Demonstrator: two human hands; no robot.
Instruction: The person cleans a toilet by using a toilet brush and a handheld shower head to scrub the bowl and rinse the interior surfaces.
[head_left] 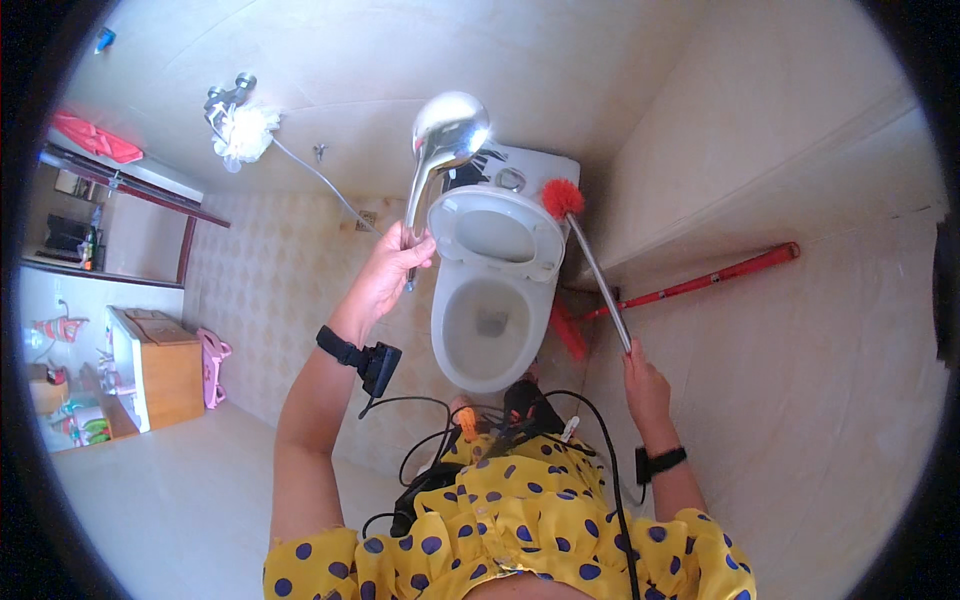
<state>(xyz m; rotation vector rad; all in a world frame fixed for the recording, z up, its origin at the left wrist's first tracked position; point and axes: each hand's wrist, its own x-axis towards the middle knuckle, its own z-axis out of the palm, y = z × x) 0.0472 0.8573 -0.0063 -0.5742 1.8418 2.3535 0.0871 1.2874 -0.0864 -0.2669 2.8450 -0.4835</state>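
Two tools are held, one per hand. By the left hand (pixel 390 270), a chrome shower head (pixel 450 130) is gripped low on its handle; the fingers are closed round it, no wide gap is seen, and the thumb is laid across the front. The handle is pointed up and slightly right, with the round head raised to the left of the toilet tank (pixel 548 165) as viewed. A short metal end is left poking out below the fist. A thin grey hose (pixel 315 180) is run from the wall mixer (pixel 230 95) toward this hand; where it is joined cannot be seen.

By the right hand (pixel 648 385), a toilet brush (pixel 598 265) is gripped at the near end of its metal shaft; the fingers are curled shut, and the handle's end is covered by the hand. The shaft is slanted up and left, with the red bristle head (pixel 563 198) placed at the right edge of the raised seat (pixel 500 235). Whether the seat or tank is touched cannot be told.

The white toilet (pixel 437 330) is set between both hands, bowl uncovered. To its right, a red-handled tool (pixel 720 275) is seen near the wall. A white mesh puff (pixel 245 135) is hung at the mixer. A black band is worn on each wrist.
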